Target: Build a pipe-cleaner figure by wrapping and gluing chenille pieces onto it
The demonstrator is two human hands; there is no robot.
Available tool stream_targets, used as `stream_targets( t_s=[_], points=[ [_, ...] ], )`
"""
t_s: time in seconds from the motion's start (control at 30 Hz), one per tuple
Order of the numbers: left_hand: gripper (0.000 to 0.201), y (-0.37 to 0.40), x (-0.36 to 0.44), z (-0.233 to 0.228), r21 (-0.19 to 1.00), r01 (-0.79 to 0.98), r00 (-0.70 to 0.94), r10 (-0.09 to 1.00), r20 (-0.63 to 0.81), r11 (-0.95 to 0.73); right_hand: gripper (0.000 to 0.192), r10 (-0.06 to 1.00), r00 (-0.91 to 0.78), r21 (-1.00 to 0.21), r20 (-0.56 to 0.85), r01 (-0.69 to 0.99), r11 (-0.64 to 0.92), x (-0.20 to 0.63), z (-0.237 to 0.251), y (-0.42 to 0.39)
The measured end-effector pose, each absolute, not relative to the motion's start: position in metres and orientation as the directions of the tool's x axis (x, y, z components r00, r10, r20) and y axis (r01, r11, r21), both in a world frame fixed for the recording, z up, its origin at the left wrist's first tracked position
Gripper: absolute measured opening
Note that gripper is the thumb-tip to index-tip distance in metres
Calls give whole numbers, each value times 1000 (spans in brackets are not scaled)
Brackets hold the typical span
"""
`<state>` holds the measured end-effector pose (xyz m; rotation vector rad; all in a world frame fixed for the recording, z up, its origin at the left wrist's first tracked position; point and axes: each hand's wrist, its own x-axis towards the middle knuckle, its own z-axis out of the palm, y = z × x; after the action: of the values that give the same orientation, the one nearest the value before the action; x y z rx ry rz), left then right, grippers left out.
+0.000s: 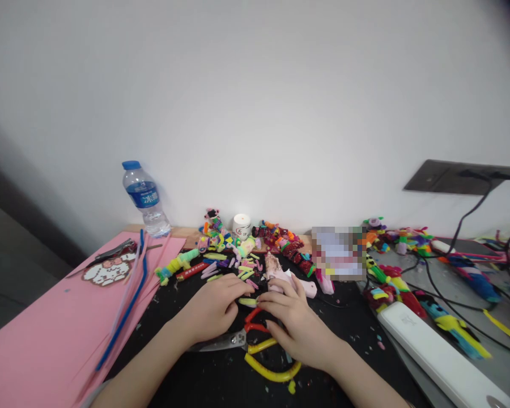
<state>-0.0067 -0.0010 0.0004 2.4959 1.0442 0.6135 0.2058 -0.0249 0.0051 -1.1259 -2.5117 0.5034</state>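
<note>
Head view: you have a short pale green fuzzy piece (249,302) above the black mat (170,306), plump, slightly tapered at the ends.
Piece position: between your left hand (215,306) and right hand (300,323), right by the fingertips of both.
Left hand: fingers bent, thumb tucked below; can't tell if you're pinching the piece.
Right hand: fingers spread and bent, overlapping the pink glue gun (309,289); can't tell if you're gripping anything.
Glue gun: smooth plastic body, brown-stained front, lying just beyond your right fingers.
Scissors: metal blades, red and yellow handles (272,374), under and in front of your hands.
Loose bits: slim fuzzy green and pink pieces (209,269) ahead of your left hand.
Left side: smooth pink sheet (46,340), long blue fuzzy stem (125,323).
</note>
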Motion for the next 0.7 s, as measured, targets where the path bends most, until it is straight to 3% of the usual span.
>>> stream_targets(
  t_s=[0.43, 0.7],
  points=[
    [49, -1, -6, -1, 454, 609, 640, 741, 202, -651, 28, 766, -595, -403, 243, 656, 638, 206, 0, -24],
    [50, -1, -6, 0, 434, 627, 642, 745, 183, -647, 32, 779, -504, -382, 372, 682, 624, 209, -7, -21]
  ],
)
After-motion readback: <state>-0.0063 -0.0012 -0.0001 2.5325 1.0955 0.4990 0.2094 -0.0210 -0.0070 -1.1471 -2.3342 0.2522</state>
